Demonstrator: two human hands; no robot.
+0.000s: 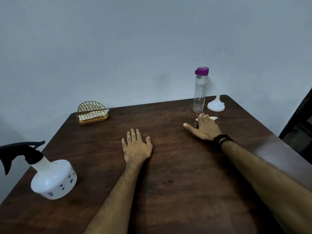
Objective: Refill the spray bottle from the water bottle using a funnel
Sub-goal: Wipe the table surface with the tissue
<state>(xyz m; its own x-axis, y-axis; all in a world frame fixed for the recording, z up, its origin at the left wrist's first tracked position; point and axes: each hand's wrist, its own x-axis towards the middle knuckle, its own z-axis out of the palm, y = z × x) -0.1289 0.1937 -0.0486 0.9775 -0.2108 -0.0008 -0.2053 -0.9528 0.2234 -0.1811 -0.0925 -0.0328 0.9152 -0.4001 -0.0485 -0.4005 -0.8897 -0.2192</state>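
Left hand (136,147) lies flat, grip released, on the counter (177,166); right hand (205,128), fingers straight, presses a tissue (213,118) near the water bottle (200,92) and funnel (216,104)

The dark wooden table (168,174) bears a spray bottle (54,179), water bottle (200,92), upturned funnel (216,105), napkin holder (92,113) and both hands.

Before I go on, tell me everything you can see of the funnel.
The funnel is small, white and looks like plastic. It stands upside down, wide mouth flat on the table, narrow spout pointing up, with a small tab at its rim. It sits near the far right corner, just right of the water bottle. Nothing touches it.
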